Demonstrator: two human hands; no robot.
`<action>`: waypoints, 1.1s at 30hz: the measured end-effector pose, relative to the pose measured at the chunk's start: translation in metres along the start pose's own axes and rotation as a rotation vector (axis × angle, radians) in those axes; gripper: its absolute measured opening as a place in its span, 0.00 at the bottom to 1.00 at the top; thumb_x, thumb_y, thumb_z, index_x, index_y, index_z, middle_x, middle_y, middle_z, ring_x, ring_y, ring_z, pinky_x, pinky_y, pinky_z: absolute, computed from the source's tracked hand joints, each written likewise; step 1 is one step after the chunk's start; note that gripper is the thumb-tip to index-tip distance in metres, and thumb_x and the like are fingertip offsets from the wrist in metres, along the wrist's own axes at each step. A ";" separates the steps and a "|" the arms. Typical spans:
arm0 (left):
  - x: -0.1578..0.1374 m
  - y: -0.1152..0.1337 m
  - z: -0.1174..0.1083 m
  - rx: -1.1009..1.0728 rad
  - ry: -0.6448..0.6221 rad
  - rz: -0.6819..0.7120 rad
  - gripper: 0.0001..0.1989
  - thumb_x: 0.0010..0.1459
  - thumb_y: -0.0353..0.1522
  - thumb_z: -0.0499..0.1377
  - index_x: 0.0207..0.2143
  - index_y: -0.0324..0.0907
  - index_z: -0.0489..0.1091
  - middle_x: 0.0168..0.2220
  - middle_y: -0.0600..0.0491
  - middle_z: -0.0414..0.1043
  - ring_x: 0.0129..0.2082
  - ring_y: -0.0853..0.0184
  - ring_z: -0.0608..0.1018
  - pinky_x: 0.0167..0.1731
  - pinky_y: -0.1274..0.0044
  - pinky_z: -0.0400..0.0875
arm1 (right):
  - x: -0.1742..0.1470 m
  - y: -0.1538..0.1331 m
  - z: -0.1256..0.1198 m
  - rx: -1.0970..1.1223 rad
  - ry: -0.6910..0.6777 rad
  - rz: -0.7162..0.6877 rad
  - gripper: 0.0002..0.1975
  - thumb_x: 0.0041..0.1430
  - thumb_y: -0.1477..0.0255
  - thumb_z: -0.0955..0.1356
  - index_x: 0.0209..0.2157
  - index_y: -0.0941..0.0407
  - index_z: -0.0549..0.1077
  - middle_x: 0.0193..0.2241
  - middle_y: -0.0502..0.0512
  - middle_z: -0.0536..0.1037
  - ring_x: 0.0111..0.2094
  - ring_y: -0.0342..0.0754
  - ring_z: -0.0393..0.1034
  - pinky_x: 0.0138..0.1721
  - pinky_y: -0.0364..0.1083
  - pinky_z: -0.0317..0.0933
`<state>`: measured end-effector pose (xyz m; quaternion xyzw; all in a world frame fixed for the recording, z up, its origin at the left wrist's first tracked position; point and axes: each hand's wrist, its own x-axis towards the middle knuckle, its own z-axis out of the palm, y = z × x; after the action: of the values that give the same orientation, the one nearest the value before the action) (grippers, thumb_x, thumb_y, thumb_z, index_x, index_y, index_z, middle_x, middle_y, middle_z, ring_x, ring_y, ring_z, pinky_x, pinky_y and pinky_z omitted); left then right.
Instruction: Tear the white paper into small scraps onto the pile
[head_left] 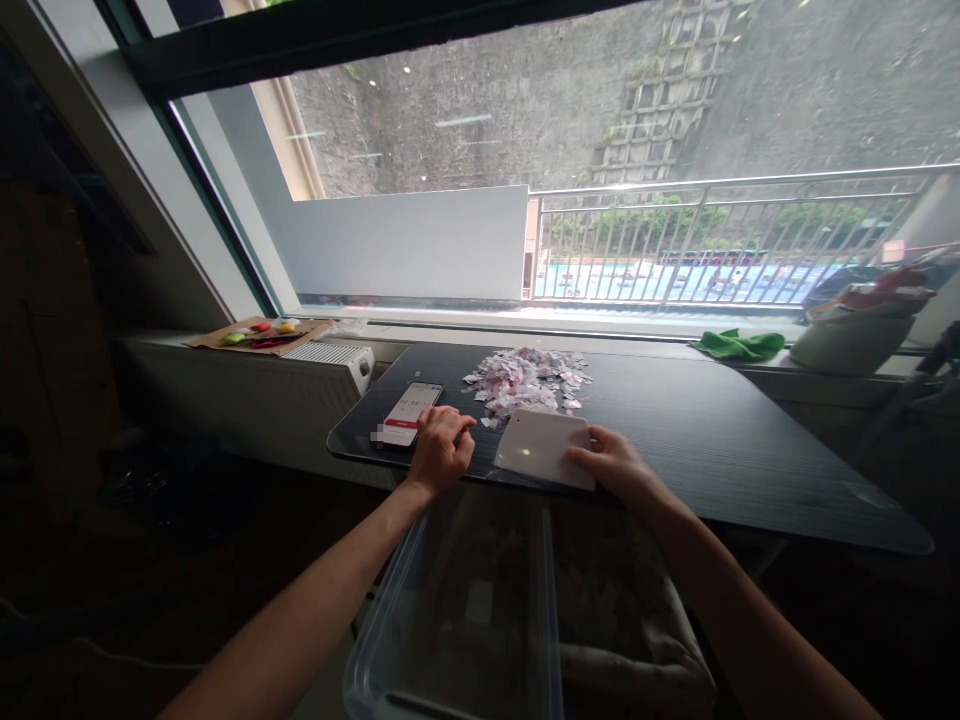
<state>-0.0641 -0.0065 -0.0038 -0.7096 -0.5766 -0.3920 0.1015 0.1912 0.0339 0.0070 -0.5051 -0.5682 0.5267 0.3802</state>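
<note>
On the dark table (675,420) lies a heap of small torn paper scraps (525,378), whitish with pink bits. My right hand (611,460) grips the right edge of a flat white plastic scraper (546,445), thumb on top. The scraper has rounded corners and a small hole, and is near the table's front edge, just in front of the heap. My left hand (442,448) is at the front edge, left of the scraper, its fingers loosely bent and nothing visible in them. Beside it lies a phone (409,408) with a lit timer screen, partly covered by the hand.
Below the table edge stands a clear plastic bin (450,600), with a pale crumpled bag (637,660) to its right. A radiator (330,370), cardboard with coloured items (259,335), a green cloth (739,345) and a pale bucket-like container (855,335) line the window side.
</note>
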 end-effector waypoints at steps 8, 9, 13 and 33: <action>0.000 0.001 0.000 0.015 -0.013 -0.018 0.10 0.53 0.28 0.50 0.33 0.45 0.70 0.34 0.52 0.74 0.45 0.60 0.71 0.56 0.63 0.53 | -0.028 -0.015 0.015 -0.131 -0.158 -0.247 0.13 0.45 0.69 0.69 0.35 0.57 0.72 0.26 0.49 0.76 0.26 0.44 0.70 0.25 0.40 0.63; 0.000 0.001 0.000 0.014 -0.013 -0.016 0.10 0.53 0.28 0.50 0.33 0.45 0.70 0.34 0.52 0.74 0.45 0.60 0.71 0.56 0.63 0.53 | -0.032 -0.018 0.015 -0.192 -0.139 -0.293 0.12 0.45 0.68 0.69 0.34 0.56 0.72 0.25 0.48 0.75 0.25 0.43 0.69 0.25 0.40 0.62; 0.000 0.000 0.000 0.011 -0.012 -0.011 0.10 0.53 0.28 0.50 0.33 0.45 0.70 0.34 0.52 0.74 0.45 0.60 0.71 0.56 0.63 0.53 | -0.035 -0.023 0.008 -0.306 -0.062 -0.392 0.10 0.47 0.67 0.69 0.34 0.54 0.72 0.24 0.48 0.75 0.24 0.43 0.67 0.27 0.41 0.62; -0.001 0.003 -0.002 0.024 -0.013 0.006 0.10 0.52 0.28 0.50 0.34 0.44 0.70 0.32 0.52 0.73 0.45 0.59 0.71 0.56 0.62 0.51 | -0.026 -0.033 0.017 -0.634 0.318 -0.584 0.08 0.55 0.69 0.64 0.38 0.51 0.69 0.29 0.51 0.80 0.29 0.48 0.73 0.33 0.44 0.61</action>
<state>-0.0620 -0.0092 -0.0018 -0.7124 -0.5800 -0.3803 0.1076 0.1740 0.0075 0.0398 -0.4898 -0.7544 0.1134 0.4220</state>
